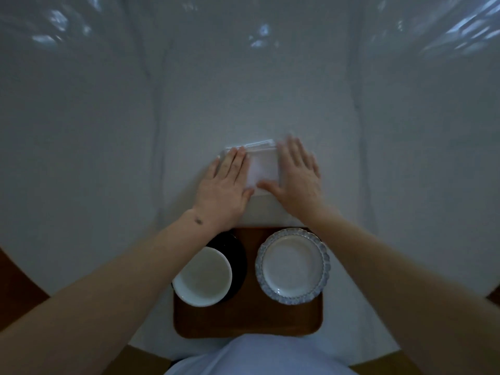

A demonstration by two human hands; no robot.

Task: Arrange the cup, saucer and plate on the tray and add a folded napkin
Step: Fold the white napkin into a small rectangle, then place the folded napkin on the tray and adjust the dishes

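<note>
On the tray (249, 318), the cup (202, 277) sat on its saucer (235, 255) left of the plate (293, 266). The napkin (263, 169) lay on the counter (108, 158) beyond the tray.

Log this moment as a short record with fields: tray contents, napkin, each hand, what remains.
tray: wooden tray on the white tablecloth, nearest the person
cup: white cup sits on the dark saucer, left part of the tray
plate: blue-rimmed plate, right part of the tray, apart from the saucer
napkin: white napkin lies on the cloth beyond the tray, not on it
left hand: left hand flat on the napkin's left part
right hand: right hand flat at its right edge, blurred
remaining: finish folding, place napkin on tray
</note>
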